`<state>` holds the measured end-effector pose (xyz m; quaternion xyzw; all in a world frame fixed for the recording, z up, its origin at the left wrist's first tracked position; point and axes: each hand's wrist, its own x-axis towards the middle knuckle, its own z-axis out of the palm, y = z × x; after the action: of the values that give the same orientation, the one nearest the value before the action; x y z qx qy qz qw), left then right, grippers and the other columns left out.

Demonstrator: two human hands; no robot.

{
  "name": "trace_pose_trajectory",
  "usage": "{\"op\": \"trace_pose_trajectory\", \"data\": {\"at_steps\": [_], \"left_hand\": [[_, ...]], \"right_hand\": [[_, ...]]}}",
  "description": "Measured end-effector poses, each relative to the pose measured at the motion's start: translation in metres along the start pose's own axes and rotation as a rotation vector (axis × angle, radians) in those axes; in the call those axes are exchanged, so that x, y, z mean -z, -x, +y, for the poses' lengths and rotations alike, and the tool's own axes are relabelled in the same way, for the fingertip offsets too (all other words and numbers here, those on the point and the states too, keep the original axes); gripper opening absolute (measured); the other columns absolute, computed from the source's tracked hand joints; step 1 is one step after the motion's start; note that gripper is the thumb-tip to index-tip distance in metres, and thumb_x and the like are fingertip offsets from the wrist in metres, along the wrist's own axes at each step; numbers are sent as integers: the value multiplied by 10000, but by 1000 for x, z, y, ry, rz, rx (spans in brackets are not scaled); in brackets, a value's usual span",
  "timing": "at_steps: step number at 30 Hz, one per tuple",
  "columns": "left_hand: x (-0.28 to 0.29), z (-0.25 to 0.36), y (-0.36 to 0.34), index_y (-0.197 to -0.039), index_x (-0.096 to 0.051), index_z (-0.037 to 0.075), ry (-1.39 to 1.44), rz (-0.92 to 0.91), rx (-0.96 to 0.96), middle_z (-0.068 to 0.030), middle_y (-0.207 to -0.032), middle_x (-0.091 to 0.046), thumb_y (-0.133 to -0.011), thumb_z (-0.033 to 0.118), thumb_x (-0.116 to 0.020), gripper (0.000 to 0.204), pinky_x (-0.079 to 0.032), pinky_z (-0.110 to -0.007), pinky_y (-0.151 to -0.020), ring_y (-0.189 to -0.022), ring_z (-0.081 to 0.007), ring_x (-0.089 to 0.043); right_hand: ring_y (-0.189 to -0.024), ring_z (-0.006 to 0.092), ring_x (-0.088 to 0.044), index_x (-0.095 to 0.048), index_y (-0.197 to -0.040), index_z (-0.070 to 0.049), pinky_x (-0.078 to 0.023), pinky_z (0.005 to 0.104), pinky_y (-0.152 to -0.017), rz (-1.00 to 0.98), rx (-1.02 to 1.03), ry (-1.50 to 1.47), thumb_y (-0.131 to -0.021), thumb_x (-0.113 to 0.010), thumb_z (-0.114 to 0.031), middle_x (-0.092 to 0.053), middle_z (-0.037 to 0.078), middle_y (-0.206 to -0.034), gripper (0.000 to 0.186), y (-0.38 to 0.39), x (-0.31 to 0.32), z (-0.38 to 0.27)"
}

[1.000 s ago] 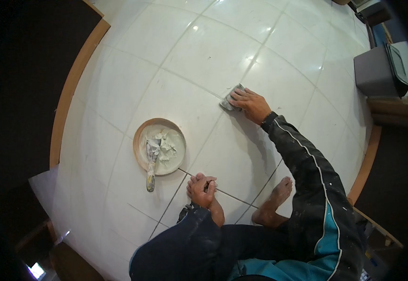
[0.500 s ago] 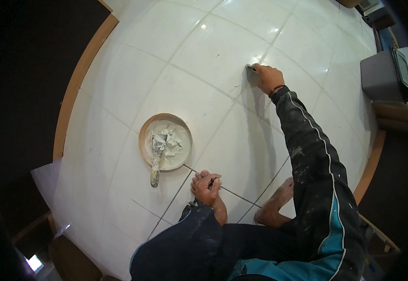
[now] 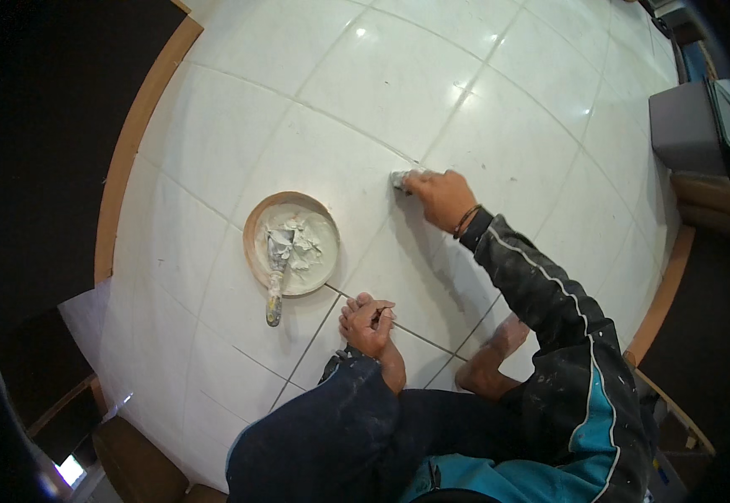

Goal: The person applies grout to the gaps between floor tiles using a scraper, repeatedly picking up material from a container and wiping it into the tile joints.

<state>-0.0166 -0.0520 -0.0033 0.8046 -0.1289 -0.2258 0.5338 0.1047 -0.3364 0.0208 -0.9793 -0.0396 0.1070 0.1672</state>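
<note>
My right hand (image 3: 446,201) reaches out over the white tiled floor (image 3: 357,159). Pinched in its fingers is a small flat scraper (image 3: 399,179), smeared whitish-grey, its edge down on a tile close to a grout line. To the left sits a round shallow bowl (image 3: 252,220) with a tan rim, holding thick white paste (image 3: 306,250). A putty knife (image 3: 275,289) coated in paste leans in it, its handle sticking out over the near rim. My left hand (image 3: 367,325) rests at my left foot with its fingers curled in; whatever they may hold is hidden.
My bare feet are on the tiles, the right foot (image 3: 492,356) beside dark, unfilled joints. A grey bin (image 3: 688,126) with a dark lid stands at the far right. Wooden edging (image 3: 130,159) borders dark areas on the left and right. A brown seat (image 3: 134,457) is at lower left.
My right hand has drawn the scraper nearer and to the left across the tiles, and the elbow bends more. My left hand, the bowl and the putty knife stay as they were.
</note>
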Motion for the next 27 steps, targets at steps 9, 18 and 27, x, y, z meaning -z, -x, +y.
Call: {"op": "trace_pose_trajectory", "data": {"at_steps": [9,18,27], "left_hand": [[-2,-8,1,-963,-712,42,33,-51,108,-50,-724,-687,-853,94,-601,164,-503,-267,-646,-637,-148,-650],[-1,5,-3,-942,-699,22,26,-22,63,-74,-716,-690,-865,77,-579,152,-523,-287,-624,-614,-165,-654],[1,0,-2,-938,-680,-2,76,-44,52,-85,-694,-685,-876,64,-566,146,-518,-286,-581,-596,-158,-647]], "right_hand": [[-850,289,-669,-571,-1157,-85,-513,415,-708,-197,274,-92,-807,-632,-143,-669,106,-970,360,59,-32,-61],[-1111,316,-629,-528,-1249,-43,-534,411,-829,155,-47,93,-787,-596,-42,-597,199,-1285,468,49,-4,13],[-1243,268,-557,-571,-1259,-116,-479,398,-993,198,-41,76,-794,-587,-18,-588,87,-1327,476,54,-3,39]]}}
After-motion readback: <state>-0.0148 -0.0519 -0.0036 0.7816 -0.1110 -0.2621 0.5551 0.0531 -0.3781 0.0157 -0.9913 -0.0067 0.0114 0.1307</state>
